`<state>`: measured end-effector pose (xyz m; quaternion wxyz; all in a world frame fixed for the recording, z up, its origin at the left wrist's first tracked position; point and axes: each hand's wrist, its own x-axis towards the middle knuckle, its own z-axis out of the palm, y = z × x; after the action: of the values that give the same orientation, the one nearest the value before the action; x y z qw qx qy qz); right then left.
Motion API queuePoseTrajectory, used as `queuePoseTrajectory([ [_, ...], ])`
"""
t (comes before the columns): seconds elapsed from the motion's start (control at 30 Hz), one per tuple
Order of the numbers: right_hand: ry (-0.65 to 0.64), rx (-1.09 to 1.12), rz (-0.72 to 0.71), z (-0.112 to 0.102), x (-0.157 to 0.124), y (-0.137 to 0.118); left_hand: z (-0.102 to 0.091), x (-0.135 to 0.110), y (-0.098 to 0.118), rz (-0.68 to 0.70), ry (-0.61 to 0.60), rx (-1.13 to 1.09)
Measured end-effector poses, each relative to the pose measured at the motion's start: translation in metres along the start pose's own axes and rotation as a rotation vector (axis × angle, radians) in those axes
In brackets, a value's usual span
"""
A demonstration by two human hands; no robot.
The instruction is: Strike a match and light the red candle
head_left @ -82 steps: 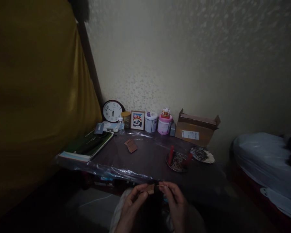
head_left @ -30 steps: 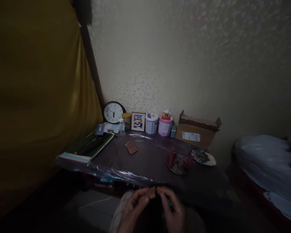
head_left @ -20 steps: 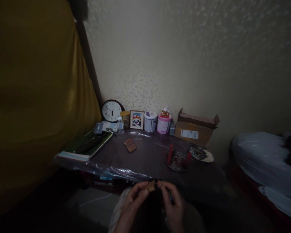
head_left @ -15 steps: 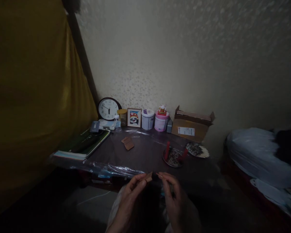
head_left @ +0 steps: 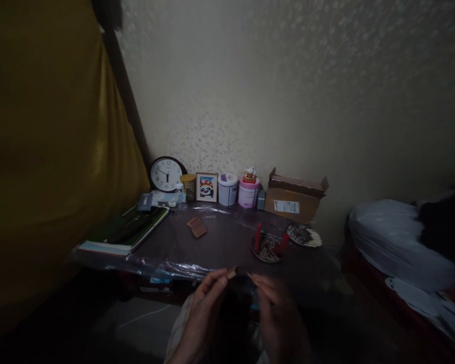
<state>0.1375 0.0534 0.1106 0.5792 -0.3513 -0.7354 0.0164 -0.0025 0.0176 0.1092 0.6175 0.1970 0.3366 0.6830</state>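
Observation:
My left hand (head_left: 208, 298) pinches a small folded piece of brown cardboard (head_left: 231, 273) between thumb and fingers, just in front of the table's near edge. Facing it, my right hand (head_left: 271, 298) is blurred, its fingertips closed on a thin matchstick (head_left: 249, 275). A short gap separates the stick from the cardboard. Beyond my right hand, a round metal plate (head_left: 268, 260) carries an upright red candle (head_left: 258, 237), a tilted red candle (head_left: 283, 244) and dark burnt bits. Behind it lies a second plate (head_left: 292, 240) with many pale, dark-headed matchsticks (head_left: 314, 237).
Another brown cardboard piece (head_left: 196, 227) lies on the plastic-covered table (head_left: 220, 242). Along the wall stand a clock (head_left: 167, 174), a framed panda picture (head_left: 207, 187), two tins and an open cardboard box (head_left: 293, 197). Books (head_left: 125, 235) lie left; a plastic bag (head_left: 398, 242) sits right.
My right hand has shifted slightly right, with the matchstick a little farther from the cardboard. The whole view has moved slightly. Both hands keep their hold.

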Motion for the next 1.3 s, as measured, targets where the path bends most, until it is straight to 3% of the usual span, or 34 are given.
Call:
queuePoseTrajectory([
  [0.07,-0.040,0.004,-0.006,0.011,-0.004,0.017,0.003,-0.002,0.001,0.014,-0.006,-0.001],
  [0.17,0.068,-0.058,0.101,0.024,-0.009,0.043,0.003,-0.005,0.001,0.014,0.000,-0.014],
  [0.23,0.100,-0.060,0.133,0.022,-0.010,0.047,0.001,-0.006,0.000,0.009,0.016,-0.028],
  [0.43,-0.008,0.087,0.159,-0.002,-0.005,0.001,-0.003,-0.005,-0.004,-0.002,-0.003,-0.076],
  [0.6,-0.113,0.052,0.071,-0.002,-0.002,-0.016,-0.005,-0.006,-0.005,0.013,-0.035,-0.065],
  [0.7,-0.047,0.075,0.010,-0.002,0.000,-0.017,-0.008,-0.005,-0.005,0.017,-0.019,-0.057],
  [0.8,0.004,0.055,0.041,-0.006,-0.003,-0.017,-0.007,-0.005,-0.003,0.012,0.026,-0.058],
  [0.97,-0.129,0.063,0.114,0.012,-0.017,0.019,0.000,-0.009,0.000,0.038,0.014,-0.027],
  [1.1,0.021,0.012,0.260,0.027,-0.021,0.057,-0.003,-0.010,-0.001,0.035,0.010,-0.008],
  [1.3,0.083,0.065,0.332,0.019,-0.017,0.051,-0.009,-0.006,-0.006,0.043,0.032,0.016],
])
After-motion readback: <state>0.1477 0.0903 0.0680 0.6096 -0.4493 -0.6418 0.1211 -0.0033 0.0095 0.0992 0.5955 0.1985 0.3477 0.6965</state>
